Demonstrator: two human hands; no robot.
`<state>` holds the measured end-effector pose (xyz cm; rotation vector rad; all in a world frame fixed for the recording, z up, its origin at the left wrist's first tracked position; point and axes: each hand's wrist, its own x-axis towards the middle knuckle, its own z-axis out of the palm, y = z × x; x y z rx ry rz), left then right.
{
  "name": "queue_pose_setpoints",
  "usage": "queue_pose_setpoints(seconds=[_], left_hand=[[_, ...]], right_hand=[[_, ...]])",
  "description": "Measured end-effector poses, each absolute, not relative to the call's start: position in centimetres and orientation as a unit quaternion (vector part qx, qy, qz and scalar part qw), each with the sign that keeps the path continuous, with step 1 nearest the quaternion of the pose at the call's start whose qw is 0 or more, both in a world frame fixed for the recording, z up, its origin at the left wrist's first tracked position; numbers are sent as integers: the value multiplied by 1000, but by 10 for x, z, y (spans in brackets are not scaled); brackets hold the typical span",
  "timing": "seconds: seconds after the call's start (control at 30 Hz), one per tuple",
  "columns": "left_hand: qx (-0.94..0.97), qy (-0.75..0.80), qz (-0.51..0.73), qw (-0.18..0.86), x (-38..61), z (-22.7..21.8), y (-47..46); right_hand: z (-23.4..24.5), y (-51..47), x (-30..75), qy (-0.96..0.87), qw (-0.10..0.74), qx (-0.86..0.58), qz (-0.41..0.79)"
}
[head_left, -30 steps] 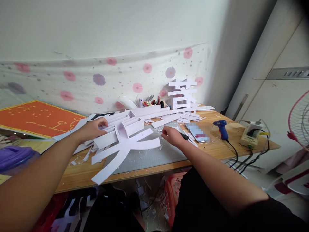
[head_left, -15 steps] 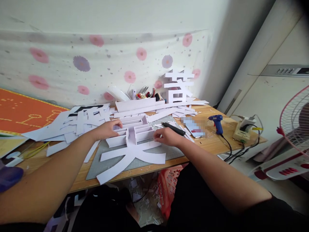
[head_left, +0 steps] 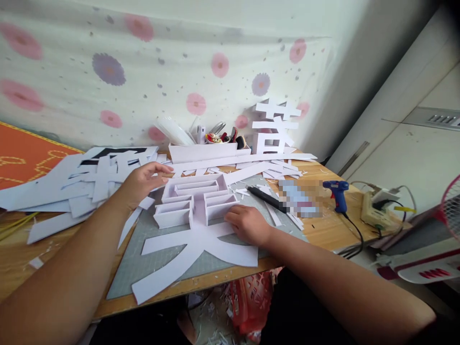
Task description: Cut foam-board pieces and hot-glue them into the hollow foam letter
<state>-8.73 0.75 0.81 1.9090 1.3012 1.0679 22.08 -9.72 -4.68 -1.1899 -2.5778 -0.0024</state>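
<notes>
Lettering piece: your white walled character lies flat on the grey mat, at the near side of the wooden table, between your hands.
Long axis: it runs away from you toward the wall; the walled head points at the wall, and the splayed legs point back at you, the left one reaching the table's near edge.
Limbs: you have two curved legs and two flat crossbar arms, one to each side of the stem; upright walls stand only on the upper part.
Left hand: your left hand is empty, thumb and forefinger parted beside the head's far left corner; you cannot tell from here whether they touch it.
Right hand: your right hand rests on the right crossbar arm, fingers curled near the lower right wall; whether they grip or merely press, you cannot tell.
Tools, right: one black pen-shaped tool, one blue glue gun, one power strip.
Behind: one white tray of small items, one upright white character.
</notes>
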Motion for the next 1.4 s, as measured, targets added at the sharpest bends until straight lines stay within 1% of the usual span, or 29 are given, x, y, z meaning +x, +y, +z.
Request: queue_pose_setpoints(seconds=[0.07,0.13,0.17,0.2,0.23,0.33,0.43,0.5,0.7,0.93,1.0,1.13,1.3,1.4], left_hand=[[672,510,458,279,-94,-9,14],[642,530,478,279,-98,-25,21],[635,535,482,281,-99,-31,24],[632,538,482,282,-100,-36,26],[631,539,482,281,-100,-39,27],[631,551,476,267,-98,-41,26],[632,568,464,249,-96,-38,22],[633,575,459,242,-96,-37,20],[638,582,451,226,-92,-36,19],[645,587,444,203,-94,-40,22],[660,576,436,209,-95,-39,22],[712,525,402,235,-96,-31,20],[775,504,306,226,-98,-23,20],[787,513,266,217,-101,-24,22]], right_hand=[[-40,-94,224,-883,249,-396,33],[-30,-82,226,-833,366,-409,74],[-24,-73,226,-801,408,-429,93],[-19,-63,225,-771,434,-454,107],[-14,-51,223,-752,435,-480,119],[-4,-17,215,-748,371,-533,138],[-4,4,211,-757,322,-550,145],[-7,9,213,-756,317,-552,151],[-1,-4,233,-745,338,-556,147],[-1,-19,239,-780,240,-534,221],[-3,-18,235,-795,231,-519,211],[0,-14,235,-823,214,-504,151],[0,-12,256,-778,187,-589,112],[-8,-12,268,-779,149,-598,114]])
